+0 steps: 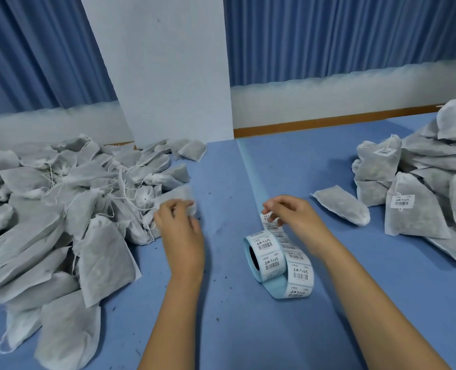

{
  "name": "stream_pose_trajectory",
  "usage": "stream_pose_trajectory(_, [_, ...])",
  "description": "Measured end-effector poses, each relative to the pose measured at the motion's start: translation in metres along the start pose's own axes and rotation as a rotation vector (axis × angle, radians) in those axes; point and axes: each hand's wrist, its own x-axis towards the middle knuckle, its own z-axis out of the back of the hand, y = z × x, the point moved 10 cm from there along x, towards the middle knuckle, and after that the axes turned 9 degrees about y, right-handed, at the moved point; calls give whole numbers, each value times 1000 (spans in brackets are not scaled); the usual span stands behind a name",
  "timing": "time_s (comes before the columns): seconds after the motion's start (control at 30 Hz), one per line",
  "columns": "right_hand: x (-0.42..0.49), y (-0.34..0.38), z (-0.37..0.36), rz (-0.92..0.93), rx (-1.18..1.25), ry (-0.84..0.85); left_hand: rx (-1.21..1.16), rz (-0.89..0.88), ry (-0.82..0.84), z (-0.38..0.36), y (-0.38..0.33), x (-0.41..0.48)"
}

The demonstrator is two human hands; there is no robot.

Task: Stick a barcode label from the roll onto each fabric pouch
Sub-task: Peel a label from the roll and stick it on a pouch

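Blue table [221, 303], viewed from above. Along its left side, a sprawling heap of unlabelled fabric pouches [61, 204]; at the right edge, a stack of labelled pouches [421, 182], with one loose pouch [341, 206] just beside it. Between heap and stack, an open lane of bare cloth. In that lane, the label roll [265, 259], resting on its curved side, its backing strip [251, 169] trailing toward the far edge. Left hand [179, 228], blurred, fingers curled, seemingly gripping an edge pouch [181, 194] at the heap's rim. Right hand [288, 214], fingertips pinching a barcode label [271, 222] on the strip just beyond the roll.
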Motion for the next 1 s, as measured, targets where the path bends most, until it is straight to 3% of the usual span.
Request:
stream_pose_trajectory(0.07, [-1,12,-14,79,26,101,-185,-224,-6,2,-34,-3])
stream_pose_trajectory(0.13, [-3,18,-27,125,26,185,-292,-398,99,-10,-62,-10])
stream_pose_trajectory(0.23, [-1,21,-24,166,111,161,-354,-497,274,-29,-80,-19])
stream_pose_trajectory(0.33, [2,18,-16,173,152,119,-402,-541,324,-32,-84,-22])
stream_pose_trajectory(0.43, [4,12,-14,160,147,102,-425,-469,349,-35,-77,-21])
stream_pose_trajectory(0.63, [6,11,-6,156,254,47,-453,-386,126,-11,-58,-14])
stream_pose_trajectory(0.83, [3,9,-17,119,369,74,-523,-251,170,-17,-41,-10])
stream_pose_trajectory(0.93, [-2,28,-11,251,170,50,-388,-221,245,-28,-37,-10])
stream_pose_trajectory(1.0, [-8,44,-25,343,33,180,-337,-283,282,-30,-46,-12])
